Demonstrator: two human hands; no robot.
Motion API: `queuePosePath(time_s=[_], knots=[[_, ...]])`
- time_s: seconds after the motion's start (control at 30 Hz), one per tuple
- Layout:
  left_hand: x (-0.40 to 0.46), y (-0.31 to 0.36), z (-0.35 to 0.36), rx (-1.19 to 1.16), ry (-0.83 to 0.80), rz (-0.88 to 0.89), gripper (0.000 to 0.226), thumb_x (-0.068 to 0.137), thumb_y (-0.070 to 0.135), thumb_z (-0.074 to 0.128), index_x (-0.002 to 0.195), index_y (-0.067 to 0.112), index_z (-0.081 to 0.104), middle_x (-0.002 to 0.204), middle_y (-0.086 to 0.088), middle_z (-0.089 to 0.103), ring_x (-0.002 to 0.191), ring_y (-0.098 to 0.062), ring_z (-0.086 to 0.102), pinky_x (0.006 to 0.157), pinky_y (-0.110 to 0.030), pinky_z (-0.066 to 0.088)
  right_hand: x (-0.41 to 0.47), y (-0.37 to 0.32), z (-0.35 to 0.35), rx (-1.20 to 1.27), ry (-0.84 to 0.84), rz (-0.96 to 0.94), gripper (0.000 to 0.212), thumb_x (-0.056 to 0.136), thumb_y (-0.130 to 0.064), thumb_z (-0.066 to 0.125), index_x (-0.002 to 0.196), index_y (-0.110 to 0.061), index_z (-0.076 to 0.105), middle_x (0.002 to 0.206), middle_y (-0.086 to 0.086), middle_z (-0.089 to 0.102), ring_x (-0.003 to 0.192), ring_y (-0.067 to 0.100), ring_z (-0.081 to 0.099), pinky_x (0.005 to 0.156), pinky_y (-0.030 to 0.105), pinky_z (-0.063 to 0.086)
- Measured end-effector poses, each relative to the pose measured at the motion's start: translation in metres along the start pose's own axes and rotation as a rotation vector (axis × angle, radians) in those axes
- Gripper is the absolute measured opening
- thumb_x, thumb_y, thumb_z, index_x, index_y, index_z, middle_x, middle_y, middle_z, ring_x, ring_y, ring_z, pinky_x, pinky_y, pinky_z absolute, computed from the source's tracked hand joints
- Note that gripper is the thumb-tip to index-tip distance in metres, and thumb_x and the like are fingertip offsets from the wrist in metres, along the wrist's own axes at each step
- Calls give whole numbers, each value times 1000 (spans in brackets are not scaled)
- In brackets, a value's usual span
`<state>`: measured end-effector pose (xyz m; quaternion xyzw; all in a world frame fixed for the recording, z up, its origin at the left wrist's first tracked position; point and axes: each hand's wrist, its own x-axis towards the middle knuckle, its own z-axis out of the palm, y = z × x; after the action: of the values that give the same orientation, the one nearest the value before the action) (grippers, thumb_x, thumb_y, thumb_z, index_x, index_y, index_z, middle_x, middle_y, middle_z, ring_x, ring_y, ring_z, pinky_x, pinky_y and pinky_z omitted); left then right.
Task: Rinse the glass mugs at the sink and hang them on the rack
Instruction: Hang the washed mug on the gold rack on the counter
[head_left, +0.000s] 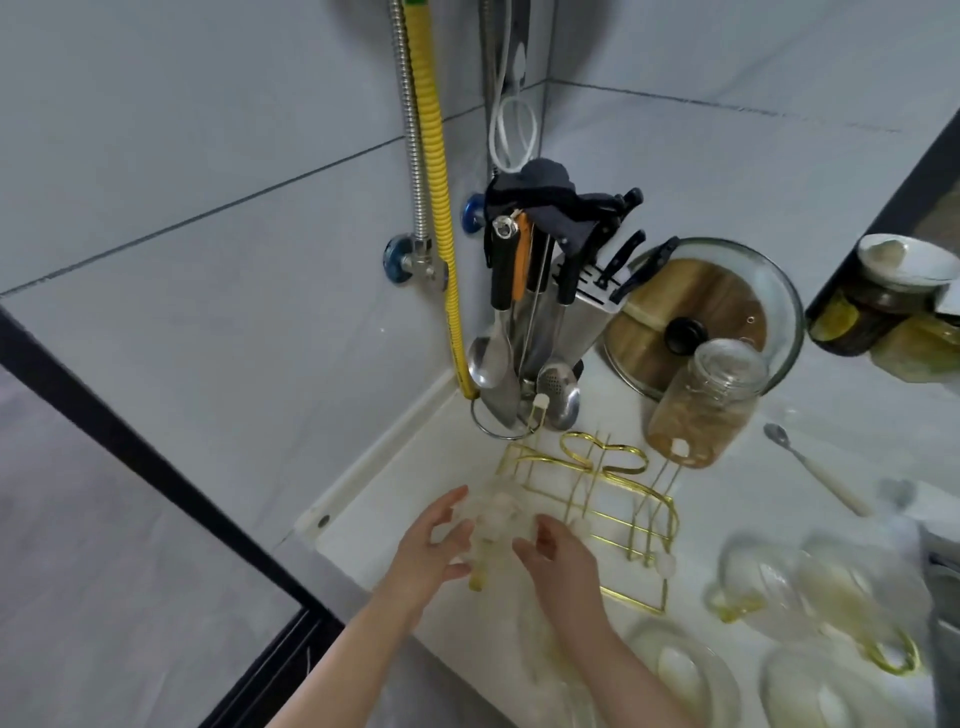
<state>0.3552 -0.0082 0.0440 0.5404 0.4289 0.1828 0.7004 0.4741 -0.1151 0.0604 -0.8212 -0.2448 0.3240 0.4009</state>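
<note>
Low in the centre of the frame, left hand (434, 545) and right hand (558, 558) grasp a clear faceted glass mug (491, 525) between curled fingers, at the gold wire rack (613, 512) on the white table (374, 499). Wet glass could slip, or knock the light rack over.

place: home kitchen corner | walls: pale grey tiles | bench (395, 499): white | knife block (582, 306) with black-handled knives | hanging ladles and spoons (491, 358) on a stand | glass pot lid (727, 291) against a wooden board | yellow gas hose (441, 208) and steel pipe down the wall | gold wire mug rack (608, 499) | glass jar (706, 410)
</note>
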Motion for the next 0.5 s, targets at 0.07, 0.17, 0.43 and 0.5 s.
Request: queuePosePath(time_s=[0.07, 0.17, 0.43, 0.5], knots=[[6, 0, -3, -1, -22, -1, 34, 93, 19, 59, 123, 36, 56, 121, -5, 50, 96, -23, 64, 78, -37, 59, 3, -2, 3, -44, 17, 8, 40, 92, -20, 60, 130, -8, 54, 99, -2, 55, 91, 10, 49, 77, 14, 33], [15, 1, -5, 25, -54, -12, 33, 94, 20, 57, 121, 38, 55, 120, -4, 51, 93, -20, 63, 69, -28, 58, 5, -4, 9, -89, 45, 17, 36, 94, -22, 58, 127, -8, 55, 98, -2, 57, 89, 9, 48, 70, 12, 30], [30, -2, -10, 124, -80, -29, 36, 95, 26, 55, 128, 38, 52, 127, -3, 51, 103, -24, 63, 75, -24, 51, 7, -7, 16, -120, 116, 47, 32, 92, -24, 59, 122, -10, 59, 105, 2, 66, 98, 17, 60, 76, 17, 37], [31, -3, -10, 140, -93, -7, 38, 95, 26, 55, 130, 37, 50, 126, -1, 50, 112, -23, 58, 80, -24, 48, 7, -6, 16, -120, 134, 57, 30, 92, -25, 60, 119, -10, 60, 98, 0, 64, 92, 16, 59, 75, 20, 39]])
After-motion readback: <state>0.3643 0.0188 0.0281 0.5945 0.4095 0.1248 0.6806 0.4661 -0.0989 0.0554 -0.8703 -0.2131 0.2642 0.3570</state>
